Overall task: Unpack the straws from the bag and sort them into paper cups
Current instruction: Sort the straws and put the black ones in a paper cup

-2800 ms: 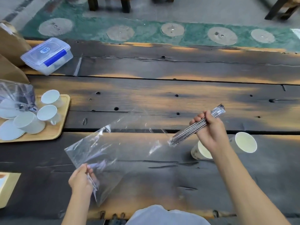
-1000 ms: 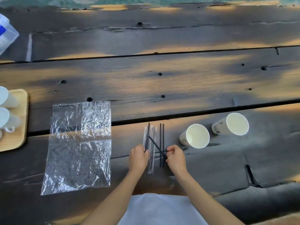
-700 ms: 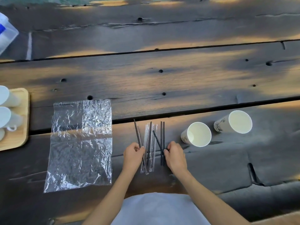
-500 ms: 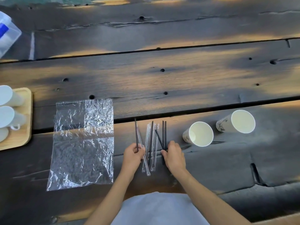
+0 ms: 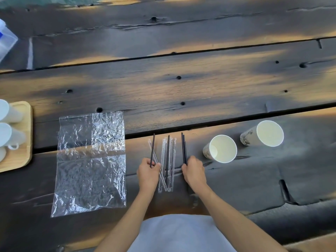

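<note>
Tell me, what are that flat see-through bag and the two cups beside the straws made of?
The bag looks like thin clear plastic film: glossy, crinkled, the wood showing through. The two cups seem to be paper: matte, cream inside, thin rolled rims, faint print outside.

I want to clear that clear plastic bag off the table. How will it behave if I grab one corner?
The bag looks thin and crinkled, so it will probably go limp and fold. It lies flat and looks empty, so it is likely very light. Its glossy film may slip between fingers.
</note>
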`<act>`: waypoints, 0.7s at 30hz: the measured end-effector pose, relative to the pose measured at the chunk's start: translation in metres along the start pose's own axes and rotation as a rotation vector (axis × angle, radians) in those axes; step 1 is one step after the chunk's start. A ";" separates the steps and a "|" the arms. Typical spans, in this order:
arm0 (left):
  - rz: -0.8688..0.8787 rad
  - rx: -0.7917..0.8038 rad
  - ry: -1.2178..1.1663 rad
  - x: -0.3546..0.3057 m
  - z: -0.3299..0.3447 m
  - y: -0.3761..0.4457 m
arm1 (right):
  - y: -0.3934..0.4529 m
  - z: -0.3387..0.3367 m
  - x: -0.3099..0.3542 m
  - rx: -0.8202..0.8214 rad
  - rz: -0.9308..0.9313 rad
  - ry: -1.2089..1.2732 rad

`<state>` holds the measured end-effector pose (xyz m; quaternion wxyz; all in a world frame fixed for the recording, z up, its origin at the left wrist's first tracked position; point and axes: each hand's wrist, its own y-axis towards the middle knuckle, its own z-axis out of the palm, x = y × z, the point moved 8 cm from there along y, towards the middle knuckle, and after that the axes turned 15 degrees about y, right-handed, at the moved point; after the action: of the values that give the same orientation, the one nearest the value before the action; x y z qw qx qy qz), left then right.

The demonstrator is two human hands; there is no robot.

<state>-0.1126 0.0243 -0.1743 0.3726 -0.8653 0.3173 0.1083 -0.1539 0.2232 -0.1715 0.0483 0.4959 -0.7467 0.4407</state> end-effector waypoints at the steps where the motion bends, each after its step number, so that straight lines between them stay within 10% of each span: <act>1: 0.017 -0.002 0.032 -0.004 0.002 -0.001 | 0.001 0.000 0.000 0.001 0.004 0.010; 11: 0.179 0.028 0.393 -0.039 0.033 0.001 | 0.002 0.002 -0.001 -0.018 0.021 0.002; 21: 0.094 0.118 0.023 -0.030 0.009 0.001 | 0.006 0.001 0.005 0.036 0.007 -0.060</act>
<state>-0.1359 0.0443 -0.1689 0.4138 -0.8271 0.3677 0.0971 -0.1605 0.2200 -0.1732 0.0152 0.5070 -0.7415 0.4393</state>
